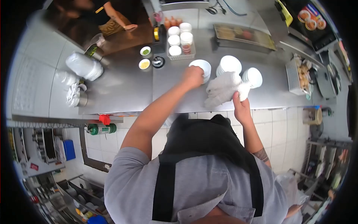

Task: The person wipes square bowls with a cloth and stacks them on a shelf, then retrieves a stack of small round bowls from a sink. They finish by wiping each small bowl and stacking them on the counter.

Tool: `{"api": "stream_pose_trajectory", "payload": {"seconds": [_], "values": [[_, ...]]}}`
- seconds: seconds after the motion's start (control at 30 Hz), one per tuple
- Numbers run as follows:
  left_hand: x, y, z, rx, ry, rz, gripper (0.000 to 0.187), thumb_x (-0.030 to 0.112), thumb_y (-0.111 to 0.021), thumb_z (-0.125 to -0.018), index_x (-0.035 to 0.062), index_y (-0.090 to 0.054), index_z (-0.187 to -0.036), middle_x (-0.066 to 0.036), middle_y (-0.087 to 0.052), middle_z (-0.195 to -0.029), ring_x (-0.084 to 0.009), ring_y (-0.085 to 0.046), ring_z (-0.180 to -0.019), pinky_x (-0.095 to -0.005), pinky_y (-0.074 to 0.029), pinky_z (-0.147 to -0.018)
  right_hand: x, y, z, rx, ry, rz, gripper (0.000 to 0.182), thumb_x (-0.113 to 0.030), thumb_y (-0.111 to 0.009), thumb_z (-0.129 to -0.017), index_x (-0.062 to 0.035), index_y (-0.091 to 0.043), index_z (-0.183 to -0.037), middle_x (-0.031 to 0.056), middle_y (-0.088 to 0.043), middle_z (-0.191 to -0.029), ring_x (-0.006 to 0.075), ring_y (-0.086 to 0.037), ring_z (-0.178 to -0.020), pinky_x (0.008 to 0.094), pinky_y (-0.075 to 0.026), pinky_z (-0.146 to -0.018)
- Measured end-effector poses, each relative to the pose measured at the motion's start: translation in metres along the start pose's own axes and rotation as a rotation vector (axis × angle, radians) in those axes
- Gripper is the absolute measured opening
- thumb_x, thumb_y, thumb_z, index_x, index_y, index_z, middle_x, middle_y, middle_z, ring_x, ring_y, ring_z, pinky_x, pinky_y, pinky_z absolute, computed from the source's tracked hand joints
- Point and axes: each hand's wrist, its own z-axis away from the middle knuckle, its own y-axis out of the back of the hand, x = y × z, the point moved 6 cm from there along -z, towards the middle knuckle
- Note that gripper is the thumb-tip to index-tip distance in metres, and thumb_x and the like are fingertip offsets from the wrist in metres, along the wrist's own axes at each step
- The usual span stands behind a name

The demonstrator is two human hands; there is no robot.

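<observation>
My left hand [192,77] is closed on the rim of a white bowl [201,67] that stands on the steel counter [126,87]. My right hand [241,108] grips a crumpled grey-white cloth [222,89] lying on the counter's front edge. Just behind the cloth stand a stack of white bowls [230,64] and another white bowl stack [253,76] at its right.
A white basket of cups and lidded tubs [180,41] sits behind the bowls, with two small sauce dishes [144,57] to its left. Plastic-wrapped items [84,66] lie at the counter's left. Another person's arm [120,20] rests at the far side. A tray of food [300,76] stands right.
</observation>
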Motion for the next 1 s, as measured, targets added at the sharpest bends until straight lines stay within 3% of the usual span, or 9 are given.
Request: {"api": "stream_pose_trajectory", "payload": {"seconds": [0.03, 0.1, 0.23, 0.33, 0.4, 0.53, 0.7, 0.83, 1.0], "values": [[0.001, -0.003, 0.002, -0.02, -0.02, 0.002, 0.015, 0.018, -0.074, -0.084, 0.011, -0.081, -0.095, -0.016, -0.076, -0.098, -0.0364, -0.072, -0.094, -0.0467, -0.057, -0.083, 0.001, 0.005, 0.001, -0.024, 0.004, -0.036, 0.053, -0.038, -0.047, -0.112, 0.0038, -0.052, -0.143, 0.0092, -0.062, -0.127, 0.017, -0.053, -0.118, 0.0335, -0.042, -0.103], [-0.006, 0.005, 0.003, 0.157, 0.035, 0.172, 0.016, 0.016, -0.069, -0.082, 0.0104, -0.081, -0.091, -0.016, -0.076, -0.093, -0.0359, -0.074, -0.09, -0.0455, -0.059, -0.081, -0.001, 0.015, 0.004, 0.019, 0.02, -0.062, 0.052, -0.037, -0.047, -0.112, 0.0038, -0.052, -0.143, 0.0093, -0.062, -0.128, 0.0173, -0.053, -0.118, 0.034, -0.042, -0.104], [-0.02, 0.002, -0.004, -0.014, 0.169, 0.404, 0.018, 0.018, -0.073, -0.084, 0.0105, -0.081, -0.098, -0.017, -0.076, -0.101, -0.0356, -0.072, -0.093, -0.0451, -0.057, -0.082, 0.004, 0.027, 0.005, 0.044, 0.083, -0.003, 0.048, -0.035, -0.047, -0.112, 0.0036, -0.054, -0.14, 0.0085, -0.063, -0.126, 0.0175, -0.055, -0.118, 0.0341, -0.044, -0.103], [-0.014, -0.001, -0.017, -0.142, 0.096, 0.339, 0.019, 0.014, -0.07, -0.083, 0.0084, -0.079, -0.099, -0.019, -0.075, -0.101, -0.0371, -0.072, -0.093, -0.0458, -0.057, -0.081, 0.018, 0.029, 0.008, 0.009, 0.027, -0.013, 0.047, -0.034, -0.048, -0.112, 0.0031, -0.054, -0.14, 0.0085, -0.064, -0.127, 0.0173, -0.056, -0.119, 0.0343, -0.044, -0.103], [0.008, 0.005, -0.018, -0.268, -0.092, -0.194, 0.018, 0.011, -0.067, -0.082, 0.006, -0.077, -0.097, -0.021, -0.074, -0.098, -0.0392, -0.072, -0.094, -0.0482, -0.057, -0.08, 0.019, 0.027, 0.009, -0.024, 0.019, -0.022, 0.045, -0.032, -0.049, -0.112, 0.003, -0.055, -0.14, 0.0075, -0.064, -0.127, 0.016, -0.056, -0.118, 0.0341, -0.045, -0.103], [0.031, 0.016, -0.009, -0.266, -0.113, -0.269, 0.022, 0.006, -0.064, -0.078, 0.0031, -0.077, -0.095, -0.023, -0.075, -0.097, -0.0386, -0.073, -0.092, -0.0474, -0.058, -0.082, 0.028, 0.03, 0.014, 0.016, 0.005, -0.085, 0.039, -0.03, -0.053, -0.109, 0.0022, -0.06, -0.13, 0.0096, -0.067, -0.116, 0.0174, -0.06, -0.109, 0.0355, -0.048, -0.097], [0.026, 0.016, -0.008, -0.082, -0.051, -0.148, 0.02, 0.006, -0.063, -0.075, 0.0034, -0.076, -0.09, -0.023, -0.075, -0.097, -0.039, -0.073, -0.09, -0.0491, -0.058, -0.079, 0.035, 0.032, 0.026, 0.018, -0.047, -0.138, 0.042, -0.03, -0.051, -0.111, 0.0025, -0.058, -0.137, 0.0056, -0.066, -0.121, 0.0143, -0.057, -0.114, 0.0337, -0.046, -0.101], [0.024, 0.008, -0.004, -0.077, -0.042, -0.199, 0.017, 0.007, -0.064, -0.075, 0.0035, -0.075, -0.088, -0.019, -0.075, -0.094, -0.0375, -0.073, -0.088, -0.0484, -0.059, -0.078, 0.05, 0.031, 0.031, -0.017, -0.084, -0.131, 0.042, -0.03, -0.052, -0.111, 0.0026, -0.059, -0.137, 0.0057, -0.066, -0.123, 0.0143, -0.058, -0.114, 0.0335, -0.046, -0.1], [0.021, -0.008, 0.008, 0.081, -0.195, -0.245, 0.017, 0.009, -0.065, -0.075, 0.0051, -0.073, -0.09, -0.016, -0.075, -0.088, -0.0354, -0.074, -0.084, -0.0467, -0.06, -0.073, 0.045, 0.024, 0.03, -0.036, -0.087, -0.159, 0.043, -0.029, -0.052, -0.111, 0.0029, -0.057, -0.139, 0.008, -0.064, -0.131, 0.0175, -0.057, -0.123, 0.0347, -0.045, -0.106]]}}
